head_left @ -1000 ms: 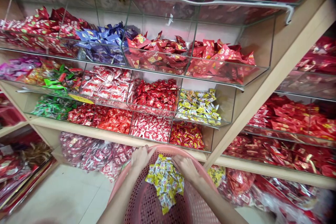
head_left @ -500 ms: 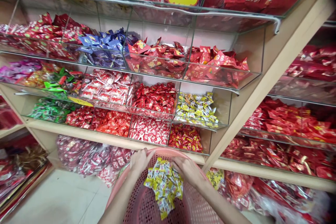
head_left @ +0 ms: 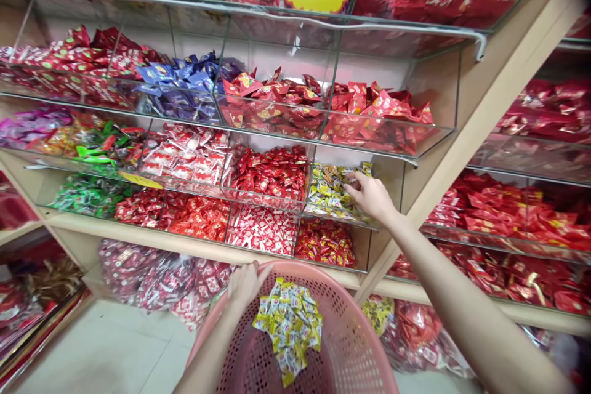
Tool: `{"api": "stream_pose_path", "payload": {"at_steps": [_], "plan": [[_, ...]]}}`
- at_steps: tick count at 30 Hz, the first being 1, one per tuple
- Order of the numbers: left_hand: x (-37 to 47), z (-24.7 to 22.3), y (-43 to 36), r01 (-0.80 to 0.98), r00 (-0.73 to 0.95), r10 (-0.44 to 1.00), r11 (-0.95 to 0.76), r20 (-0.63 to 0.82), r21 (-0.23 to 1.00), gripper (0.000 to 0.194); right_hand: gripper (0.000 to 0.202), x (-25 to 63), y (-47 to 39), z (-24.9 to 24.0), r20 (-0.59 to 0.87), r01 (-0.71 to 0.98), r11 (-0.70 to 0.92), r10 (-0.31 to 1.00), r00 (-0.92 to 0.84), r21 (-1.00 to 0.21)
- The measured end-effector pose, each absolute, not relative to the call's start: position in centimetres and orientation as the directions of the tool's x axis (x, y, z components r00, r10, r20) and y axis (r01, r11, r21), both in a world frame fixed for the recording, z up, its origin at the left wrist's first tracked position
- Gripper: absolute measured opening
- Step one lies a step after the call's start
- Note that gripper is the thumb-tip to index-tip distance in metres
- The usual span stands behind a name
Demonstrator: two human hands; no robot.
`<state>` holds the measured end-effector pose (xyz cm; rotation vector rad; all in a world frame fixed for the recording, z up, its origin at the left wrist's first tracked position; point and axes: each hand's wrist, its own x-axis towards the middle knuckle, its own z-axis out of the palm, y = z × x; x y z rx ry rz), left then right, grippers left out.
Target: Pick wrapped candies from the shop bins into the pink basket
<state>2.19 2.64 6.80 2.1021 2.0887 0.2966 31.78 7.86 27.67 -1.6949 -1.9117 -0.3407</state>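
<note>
My left hand [head_left: 247,283] is closed over the far rim of a pink perforated plastic basket [head_left: 360,326]. Yellow-and-white wrapped candies [head_left: 290,329] lie heaped inside the basket. My right hand [head_left: 370,195] is up at a clear shelf compartment of the same kind of yellow-and-white candies [head_left: 325,188]. Its fingers are spread a little over the candies, and I see nothing held in them. The palm and wrist hide part of the compartment's right side.
Red wrapped candies [head_left: 272,172] fill the adjoining compartment, and small red-and-yellow candies [head_left: 325,243] lie below. A slanting wooden divider [head_left: 434,191] stands right of my right hand. Bagged sweets [head_left: 161,277] sit under the shelf by the tiled floor [head_left: 111,345].
My right hand has left the candies in the basket and moved up and right to the shelf compartment. My left hand stays on the rim.
</note>
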Motion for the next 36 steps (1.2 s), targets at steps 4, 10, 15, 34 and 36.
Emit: {"api": "stream_pose_path", "payload": {"at_steps": [4,10,15,34,36], "plan": [[2.1,6.8,2.7,0.967,0.011,1.0,-0.017,0.028,0.253,0.073,0.041,33.8,9.7,26.7,0.455,0.98,0.115,0.89,-0.03,-0.16],[2.0,6.3,2.9,0.968,0.025,0.997,-0.043,0.079,0.246,0.073,0.049,33.9,9.5,26.1,0.445,0.982,0.086,0.896,-0.002,-0.168],[2.0,6.3,2.8,0.972,0.014,0.997,-0.03,0.071,0.232,0.073,0.051,34.1,9.7,26.0,0.4,0.991,0.009,0.916,0.045,-0.131],[2.1,6.4,3.0,0.973,0.011,0.999,-0.022,0.052,0.228,0.076,0.061,32.7,8.0,26.9,0.398,0.962,-0.222,0.877,0.268,-0.159],[2.1,6.4,3.0,0.974,0.016,0.999,-0.026,0.045,0.227,0.075,0.063,32.4,7.7,27.1,0.396,0.955,-0.261,0.869,0.297,-0.145]]}}
